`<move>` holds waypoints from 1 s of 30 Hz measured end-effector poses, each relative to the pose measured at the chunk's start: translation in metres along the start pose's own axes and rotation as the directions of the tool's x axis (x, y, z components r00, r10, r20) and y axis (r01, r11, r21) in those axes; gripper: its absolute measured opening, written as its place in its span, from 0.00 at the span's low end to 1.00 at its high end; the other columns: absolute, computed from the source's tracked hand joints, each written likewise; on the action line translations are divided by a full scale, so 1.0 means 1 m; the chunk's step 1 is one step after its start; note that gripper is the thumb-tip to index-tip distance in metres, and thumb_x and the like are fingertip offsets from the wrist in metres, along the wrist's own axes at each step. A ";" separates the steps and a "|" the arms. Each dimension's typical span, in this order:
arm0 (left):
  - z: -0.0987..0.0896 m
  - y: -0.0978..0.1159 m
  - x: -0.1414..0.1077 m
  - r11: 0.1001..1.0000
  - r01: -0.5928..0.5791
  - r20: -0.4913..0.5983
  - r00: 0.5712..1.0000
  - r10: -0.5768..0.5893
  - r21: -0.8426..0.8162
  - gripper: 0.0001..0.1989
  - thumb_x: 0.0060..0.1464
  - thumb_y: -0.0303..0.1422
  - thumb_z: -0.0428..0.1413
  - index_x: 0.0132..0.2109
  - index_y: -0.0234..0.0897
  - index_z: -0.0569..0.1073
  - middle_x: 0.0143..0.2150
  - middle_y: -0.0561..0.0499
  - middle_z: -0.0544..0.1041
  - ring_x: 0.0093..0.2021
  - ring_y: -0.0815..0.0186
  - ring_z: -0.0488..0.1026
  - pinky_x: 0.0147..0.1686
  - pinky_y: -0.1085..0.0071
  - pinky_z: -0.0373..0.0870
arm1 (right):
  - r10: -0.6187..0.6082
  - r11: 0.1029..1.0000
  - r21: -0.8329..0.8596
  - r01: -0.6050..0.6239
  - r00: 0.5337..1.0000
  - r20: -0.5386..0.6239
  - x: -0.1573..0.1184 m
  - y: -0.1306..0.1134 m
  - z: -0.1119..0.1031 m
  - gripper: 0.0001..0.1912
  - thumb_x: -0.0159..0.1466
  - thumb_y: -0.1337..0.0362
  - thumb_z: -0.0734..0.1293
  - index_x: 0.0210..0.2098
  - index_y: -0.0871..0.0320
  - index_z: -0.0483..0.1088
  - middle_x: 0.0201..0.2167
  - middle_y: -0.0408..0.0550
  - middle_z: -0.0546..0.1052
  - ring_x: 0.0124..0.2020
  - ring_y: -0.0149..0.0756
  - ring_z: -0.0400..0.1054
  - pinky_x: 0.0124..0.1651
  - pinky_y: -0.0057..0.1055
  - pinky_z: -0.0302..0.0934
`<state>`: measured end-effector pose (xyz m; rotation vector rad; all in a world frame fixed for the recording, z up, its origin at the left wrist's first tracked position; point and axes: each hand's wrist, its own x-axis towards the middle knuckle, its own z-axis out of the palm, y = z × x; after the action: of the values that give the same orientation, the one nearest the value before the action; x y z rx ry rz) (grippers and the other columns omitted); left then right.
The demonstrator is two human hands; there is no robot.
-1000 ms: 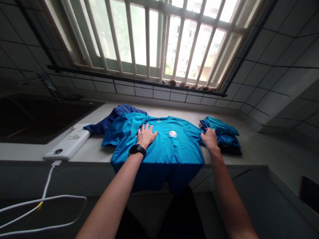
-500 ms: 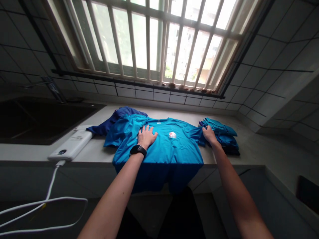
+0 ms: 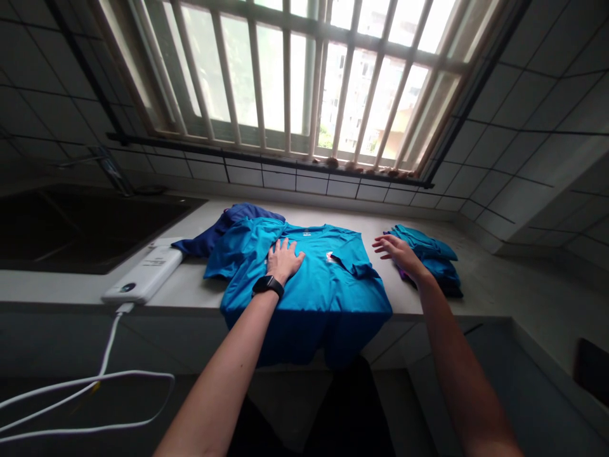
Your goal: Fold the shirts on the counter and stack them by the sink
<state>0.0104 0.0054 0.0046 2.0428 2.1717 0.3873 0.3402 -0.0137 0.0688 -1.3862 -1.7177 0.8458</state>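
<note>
Now that one sleeve (image 3: 353, 254) has flipped in, the blue T-shirt (image 3: 309, 285) looks narrower; my right hand (image 3: 398, 251) is open, empty, and my left hand (image 3: 284, 261) lies flat, wide.

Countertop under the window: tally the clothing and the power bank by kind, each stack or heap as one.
Spread teal T-shirt: 1
Stack of folded clothes: 1
Dark blue clothing heap: 1
White power bank: 1
Total: 4
</note>
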 end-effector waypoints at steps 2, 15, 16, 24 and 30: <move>0.001 -0.001 0.000 1.000 -0.008 -0.011 1.000 0.008 -0.021 0.32 0.68 0.43 0.44 0.74 0.34 0.63 0.79 0.38 0.54 0.78 0.44 0.49 0.74 0.48 0.48 | -0.004 0.971 -0.238 0.008 1.000 0.017 -0.003 0.001 0.009 0.14 0.70 0.57 0.64 0.46 0.58 0.77 0.51 0.57 0.83 0.52 0.45 0.77 0.54 0.38 0.70; -0.003 0.003 -0.004 1.000 -0.004 0.009 1.000 0.004 0.010 0.33 0.69 0.43 0.43 0.74 0.32 0.62 0.79 0.38 0.53 0.78 0.46 0.48 0.74 0.50 0.47 | -0.218 0.787 -0.562 0.256 0.967 0.134 0.000 -0.001 0.071 0.24 0.73 0.61 0.59 0.66 0.56 0.71 0.71 0.53 0.67 0.72 0.45 0.61 0.73 0.40 0.55; -0.004 0.003 -0.004 1.000 -0.006 0.008 1.000 0.006 0.013 0.33 0.70 0.43 0.43 0.74 0.32 0.62 0.79 0.38 0.54 0.78 0.46 0.48 0.74 0.50 0.48 | -0.209 0.758 -0.599 0.259 0.966 0.152 0.005 0.002 0.077 0.27 0.73 0.60 0.59 0.69 0.57 0.66 0.75 0.54 0.61 0.76 0.46 0.54 0.75 0.44 0.51; 0.002 -0.001 -0.001 0.999 -0.003 0.019 1.000 0.002 0.043 0.32 0.70 0.43 0.43 0.75 0.36 0.61 0.79 0.40 0.52 0.79 0.46 0.47 0.74 0.49 0.48 | 0.104 0.655 -0.752 0.073 0.977 0.185 0.033 0.023 0.107 0.32 0.78 0.51 0.49 0.77 0.54 0.52 0.79 0.54 0.47 0.80 0.49 0.39 0.76 0.59 0.42; -0.017 0.005 -0.012 0.998 0.002 -0.136 0.991 -0.010 -0.059 0.26 0.70 0.37 0.43 0.68 0.33 0.69 0.69 0.37 0.71 0.69 0.51 0.66 0.67 0.58 0.62 | 0.089 0.677 -0.736 0.015 0.991 0.102 0.037 0.033 0.105 0.32 0.78 0.52 0.47 0.77 0.56 0.53 0.79 0.55 0.49 0.79 0.50 0.41 0.75 0.62 0.44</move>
<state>0.0116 -0.0079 0.0210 2.0337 2.2130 0.5993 0.2602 0.0251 -0.0059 -1.9164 -2.2771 0.2267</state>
